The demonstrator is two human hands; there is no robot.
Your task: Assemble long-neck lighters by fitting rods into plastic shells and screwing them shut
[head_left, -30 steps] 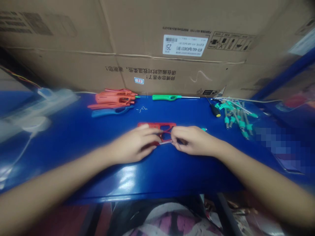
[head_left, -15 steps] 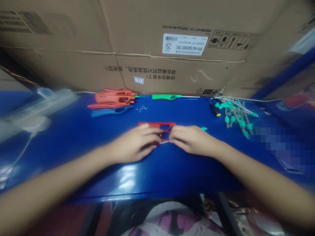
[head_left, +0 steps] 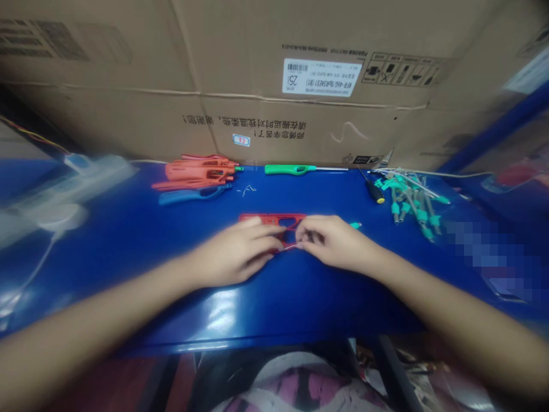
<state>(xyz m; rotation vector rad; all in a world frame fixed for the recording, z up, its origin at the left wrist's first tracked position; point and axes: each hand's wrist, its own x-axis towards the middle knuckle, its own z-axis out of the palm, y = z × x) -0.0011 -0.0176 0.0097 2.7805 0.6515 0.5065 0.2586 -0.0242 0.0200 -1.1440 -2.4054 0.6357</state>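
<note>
My left hand (head_left: 241, 250) bends over a red plastic lighter shell (head_left: 286, 222) on the blue tabletop, fingers pressing it down. The shell has an oval trigger opening; much of it is hidden under both hands. With thumb and forefinger together, my right hand (head_left: 337, 240) pinches the end of a thin pale wire (head_left: 290, 248) along the near edge of the shell. A small teal-ended part (head_left: 355, 225) shows just beyond my right hand.
Orange-red lighter shells (head_left: 195, 170) and a blue one (head_left: 193, 195) lie at back left, beside tiny metal pins (head_left: 246, 190). A green lighter (head_left: 287, 170), a screwdriver (head_left: 375, 191) and metal tubes with teal fittings (head_left: 422, 214) lie behind. A cardboard box (head_left: 240, 68) walls the back.
My right hand has shifted slightly, its thumb and forefinger now drawn into a clearer pinch on the wire. My left hand stays on the red shell.
</note>
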